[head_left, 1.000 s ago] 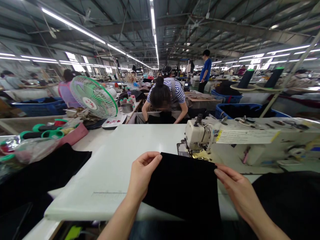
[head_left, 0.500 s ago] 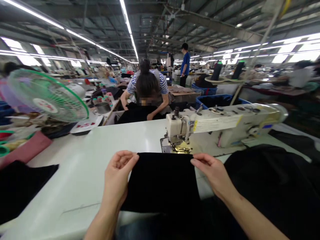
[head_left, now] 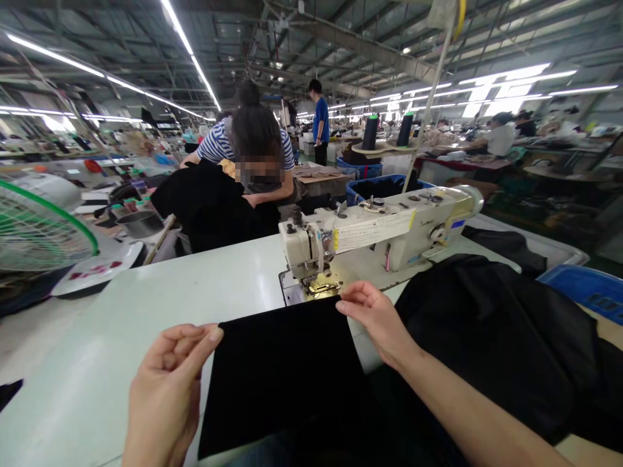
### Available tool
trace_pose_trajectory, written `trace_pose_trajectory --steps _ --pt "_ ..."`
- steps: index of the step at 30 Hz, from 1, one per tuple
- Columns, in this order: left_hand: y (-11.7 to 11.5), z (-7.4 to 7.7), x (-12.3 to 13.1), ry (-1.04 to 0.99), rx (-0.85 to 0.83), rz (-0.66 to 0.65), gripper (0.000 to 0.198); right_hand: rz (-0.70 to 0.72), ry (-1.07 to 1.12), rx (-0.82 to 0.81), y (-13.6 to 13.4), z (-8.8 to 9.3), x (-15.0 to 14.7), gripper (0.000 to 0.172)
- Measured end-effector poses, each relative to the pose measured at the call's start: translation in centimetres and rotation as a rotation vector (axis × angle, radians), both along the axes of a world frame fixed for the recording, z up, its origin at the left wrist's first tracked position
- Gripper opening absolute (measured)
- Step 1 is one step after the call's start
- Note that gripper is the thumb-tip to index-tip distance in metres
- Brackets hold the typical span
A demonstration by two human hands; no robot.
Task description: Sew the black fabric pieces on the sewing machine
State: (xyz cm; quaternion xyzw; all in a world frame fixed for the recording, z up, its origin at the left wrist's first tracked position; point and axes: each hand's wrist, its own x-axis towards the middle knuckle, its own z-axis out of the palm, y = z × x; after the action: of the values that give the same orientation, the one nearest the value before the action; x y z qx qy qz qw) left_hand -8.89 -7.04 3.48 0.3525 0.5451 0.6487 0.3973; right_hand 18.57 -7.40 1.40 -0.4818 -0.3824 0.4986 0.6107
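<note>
A black fabric piece (head_left: 282,370) is stretched between my two hands, its top edge straight and tilted, higher on the right. My left hand (head_left: 170,383) pinches the upper left corner between thumb and fingers. At the upper right corner, my right hand (head_left: 374,318) grips the cloth the same way. Just beyond the top edge stands a sewing machine (head_left: 379,233), its needle area close to my right fingertips. The fabric's lower part hangs toward my lap, where it blends with dark cloth.
Black cloth (head_left: 487,337) is heaped right of the machine on the pale worktable (head_left: 126,331). A green fan (head_left: 43,227) stands at the left. Across the table a person in a striped shirt (head_left: 214,143) bends over black fabric. Thread cones (head_left: 370,133) stand behind the machine.
My view has turned to the right. My left hand has come lower than the right, so the fabric's top edge now slants. The person opposite has lifted a bundle of black fabric.
</note>
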Motion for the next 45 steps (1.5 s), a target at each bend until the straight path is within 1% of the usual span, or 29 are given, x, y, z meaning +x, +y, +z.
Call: trace_pose_trajectory --steps 2,4,6,7,8,9,10,11,12,13,14,15,16,18,19,20,21,22,24,28,30,34,39,41,43,45 --pt "-0.5 0.1 -0.2 0.056 0.012 -0.002 0.037 0.015 0.011 -0.003 -0.1 0.3 -0.1 0.036" --pt "-1.0 1.1 -0.5 0.187 0.06 0.016 0.036 0.068 -0.046 0.013 -0.6 0.7 -0.6 0.033" --pt "-1.1 3.3 -0.6 0.428 0.16 0.063 0.031 0.154 -0.189 0.076 -1.7 1.1 -1.4 0.025" --pt "-0.7 4.6 -0.6 0.587 0.222 0.08 0.027 0.205 -0.285 0.113 -2.4 1.2 -1.9 0.021" --pt "0.1 5.8 -0.4 0.751 0.279 0.068 0.023 0.258 -0.382 0.147 -3.2 1.1 -2.5 0.02" --pt "1.2 6.7 -0.1 0.909 0.325 0.023 0.018 0.309 -0.471 0.172 -4.0 1.0 -3.0 0.02" --pt "2.5 7.1 0.3 1.034 0.341 -0.085 0.012 0.358 -0.548 0.191 -4.7 0.7 -3.4 0.019" --pt "4.1 7.0 0.9 1.103 0.326 -0.245 0.007 0.409 -0.607 0.21 -5.4 0.3 -3.6 0.018" --pt "5.8 6.3 1.6 1.13 0.278 -0.413 0.005 0.459 -0.652 0.231 -5.9 -0.3 -3.7 0.015" --pt "7.4 5.0 2.4 1.129 0.216 -0.588 0.008 0.503 -0.686 0.252 -6.3 -1.0 -3.6 0.013" --pt "8.7 3.3 3.2 1.118 0.183 -0.679 0.01 0.538 -0.72 0.267 -6.5 -1.8 -3.4 0.012" --pt "9.8 1.3 4.0 1.104 0.164 -0.725 0.011 0.563 -0.755 0.274 -6.6 -2.6 -3.1 0.014" --pt "10.5 -0.7 4.8 1.087 0.149 -0.752 0.012 0.582 -0.795 0.277 -6.6 -3.3 -2.7 0.015" --pt "11.1 -4.3 5.9 1.047 0.141 -0.738 0.01 0.599 -0.899 0.302 -6.5 -4.6 -1.7 0.019" --pt "11.1 -5.6 6.3 1.026 0.14 -0.721 0.009 0.605 -0.96 0.338 -6.4 -5.1 -1.2 0.022" --pt "11.0 -6.5 6.5 1.007 0.139 -0.704 0.008 0.609 -1.019 0.387 -6.4 -5.5 -0.7 0.024" --pt "10.9 -7.1 6.6 0.989 0.137 -0.691 0.008 0.611 -1.07 0.441 -6.4 -5.8 -0.3 0.024" --pt "10.8 -7.3 6.7 0.975 0.134 -0.684 0.008 0.605 -1.111 0.489 -6.4 -5.9 0.0 0.024" --pt "11.0 -7.4 6.8 0.953 0.127 -0.681 0.01 0.582 -1.17 0.554 -6.4 -6.0 0.4 0.021" --pt "12.4 -7.3 7.8 0.934 0.098 -0.64 0.011 0.458 -1.247 0.6 -6.1 -5.9 0.6 0.021" --pt "13.2 -7.5 8.5 0.939 0.076 -0.605 0.015 0.407 -1.233 0.607 -5.8 -6.0 0.6 0.021" --pt "13.8 -7.8 9.1 0.965 0.047 -0.559 0.018 0.425 -1.157 0.61 -5.4 -6.6 0.6 0.022" --pt "14.1 -8.0 9.0 1.015 0.028 -0.545 0.019 0.423 -1.173 0.635 -5.3 -6.9 0.6 0.023" --pt "14.2 -7.9 9.1 1.046 0.027 -0.554 0.02 0.421 -1.185 0.634 -5.3 -6.9 0.6 0.023" --pt "14.1 -7.3 9.2 1.089 0.031 -0.545 0.02 0.421 -1.199 0.637 -5.3 -6.8 0.7 0.023" --pt "12.9 -6.3 9.3 1.147 0.046 -0.489 0.022 0.418 -1.225 0.66 -5.4 -6.8 0.8 0.024"
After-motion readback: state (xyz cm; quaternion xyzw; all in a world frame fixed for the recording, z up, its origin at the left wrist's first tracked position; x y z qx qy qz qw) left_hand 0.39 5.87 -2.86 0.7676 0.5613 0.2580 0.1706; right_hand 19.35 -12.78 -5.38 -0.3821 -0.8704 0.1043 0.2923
